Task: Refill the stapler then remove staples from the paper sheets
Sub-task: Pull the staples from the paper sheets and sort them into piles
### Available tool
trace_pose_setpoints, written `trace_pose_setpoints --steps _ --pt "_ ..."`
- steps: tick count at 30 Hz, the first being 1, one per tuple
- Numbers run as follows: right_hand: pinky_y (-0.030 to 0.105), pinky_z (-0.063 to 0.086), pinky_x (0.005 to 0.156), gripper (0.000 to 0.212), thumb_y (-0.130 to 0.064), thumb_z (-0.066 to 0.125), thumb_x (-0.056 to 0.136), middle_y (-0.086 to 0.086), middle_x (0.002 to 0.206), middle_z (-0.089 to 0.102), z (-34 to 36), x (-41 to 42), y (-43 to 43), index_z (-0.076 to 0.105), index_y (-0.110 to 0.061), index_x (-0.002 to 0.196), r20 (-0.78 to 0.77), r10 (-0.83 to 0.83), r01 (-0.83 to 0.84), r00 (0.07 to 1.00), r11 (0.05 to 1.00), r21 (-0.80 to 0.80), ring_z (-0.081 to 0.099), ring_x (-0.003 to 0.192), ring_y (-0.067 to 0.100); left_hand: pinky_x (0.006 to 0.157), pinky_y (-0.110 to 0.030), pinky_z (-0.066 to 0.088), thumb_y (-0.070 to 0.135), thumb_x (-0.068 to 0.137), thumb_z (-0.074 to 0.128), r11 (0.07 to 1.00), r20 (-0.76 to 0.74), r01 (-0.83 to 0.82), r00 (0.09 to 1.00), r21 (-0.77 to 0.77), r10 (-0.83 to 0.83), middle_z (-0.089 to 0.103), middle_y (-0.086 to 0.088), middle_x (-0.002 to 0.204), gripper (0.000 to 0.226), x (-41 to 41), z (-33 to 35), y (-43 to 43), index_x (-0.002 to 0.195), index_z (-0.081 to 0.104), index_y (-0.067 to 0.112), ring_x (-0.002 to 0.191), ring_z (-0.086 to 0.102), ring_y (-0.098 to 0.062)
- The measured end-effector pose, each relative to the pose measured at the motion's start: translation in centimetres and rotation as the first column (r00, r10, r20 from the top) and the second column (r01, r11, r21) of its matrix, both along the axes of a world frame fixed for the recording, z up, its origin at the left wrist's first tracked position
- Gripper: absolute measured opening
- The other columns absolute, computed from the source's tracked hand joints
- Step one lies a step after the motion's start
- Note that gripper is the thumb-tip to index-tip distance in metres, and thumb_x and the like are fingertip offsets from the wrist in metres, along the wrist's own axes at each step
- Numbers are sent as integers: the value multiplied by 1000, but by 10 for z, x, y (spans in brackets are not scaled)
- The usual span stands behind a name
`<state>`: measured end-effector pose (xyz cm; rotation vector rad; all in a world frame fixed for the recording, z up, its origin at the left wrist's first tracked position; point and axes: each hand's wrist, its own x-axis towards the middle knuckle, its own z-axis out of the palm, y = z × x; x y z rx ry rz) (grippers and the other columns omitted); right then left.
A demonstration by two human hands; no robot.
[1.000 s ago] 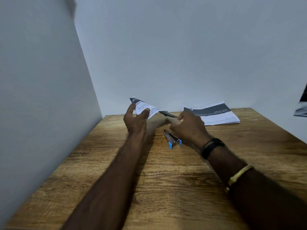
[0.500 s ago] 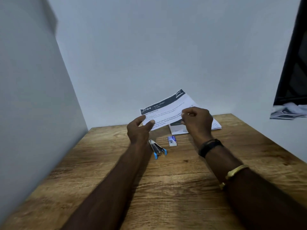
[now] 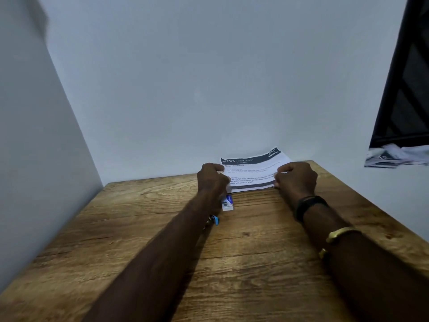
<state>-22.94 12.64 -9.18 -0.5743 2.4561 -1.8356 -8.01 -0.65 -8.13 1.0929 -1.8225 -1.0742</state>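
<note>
A printed paper sheet (image 3: 251,169) with a dark header band rests on the paper stack (image 3: 251,185) at the far edge of the wooden table (image 3: 139,228). My left hand (image 3: 212,178) grips its left edge and my right hand (image 3: 296,176) grips its right edge. A small blue and white staple box (image 3: 227,203) lies just in front of the stack, beside my left wrist. The stapler (image 3: 214,220) is mostly hidden under my left forearm; only its blue tip shows.
Grey walls close in the table on the left and at the back. A dark window frame (image 3: 404,89) and crumpled papers (image 3: 397,156) are at the right, past the table's right edge.
Both hands have carried the sheet from the air forward and down onto the stack at the back of the table. My left arm now covers the stapler.
</note>
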Motion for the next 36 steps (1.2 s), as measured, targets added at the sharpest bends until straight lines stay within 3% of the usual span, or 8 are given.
trace_pose_setpoints --steps 4,8,11,16,21,26,31,36 --pt "35 57 91 7 -17 79 77 7 79 78 -2 -9 -7 78 -14 71 -22 1 2 1000 989 145 74 93 29 50 -1 40 -5 82 73 998 95 20 995 -62 -14 65 -12 124 31 -6 -4 -4 111 70 5 93 60 -15" --pt "31 52 86 23 -25 81 79 13 107 76 -2 -15 -11 78 -11 97 -1 4 -3 1000 963 271 68 109 35 88 -32 57 -4 84 67 991 224 48 974 -125 -19 69 -16 118 18 -9 -5 -3 96 69 9 110 66 -30" --pt "30 46 78 30 -28 80 80 13 116 73 -3 -17 -15 76 -12 106 -23 3 5 1000 942 336 66 110 36 93 -36 56 -4 84 65 980 348 97 937 -176 -30 71 -16 103 34 -12 -5 -3 65 51 20 109 67 -33" --pt "34 52 82 31 -28 76 80 12 117 71 -3 -16 -14 73 -14 107 -58 2 23 998 906 423 66 108 36 93 -35 53 4 84 70 972 426 169 900 -160 -87 73 -14 109 9 -11 -2 -6 91 70 10 113 67 -31" --pt "32 51 83 23 -27 78 82 7 120 73 2 -1 -9 79 -23 105 -191 48 20 980 941 337 67 111 32 99 -28 47 18 86 74 978 379 146 922 -153 -78 67 -9 132 43 9 8 -9 128 68 11 124 61 -25" --pt "26 45 78 11 -25 71 85 1 103 78 18 44 -15 82 -25 87 -326 292 -181 899 926 330 68 104 26 87 -35 57 27 83 74 981 453 93 892 -170 -6 76 -8 99 22 48 19 1 95 75 8 102 71 -27" --pt "28 47 78 15 -38 77 80 -1 106 76 16 96 -26 81 -25 88 -293 488 -319 822 822 472 68 105 22 71 -32 49 47 83 69 946 665 66 726 -317 172 74 -7 102 34 84 14 19 88 63 15 97 69 -27" --pt "31 54 85 25 -29 78 80 4 111 76 12 122 -26 79 -23 105 -295 515 -292 805 776 559 68 109 25 72 -32 42 63 78 69 934 703 58 675 -352 224 68 -6 109 45 94 9 34 86 52 22 106 66 -29"
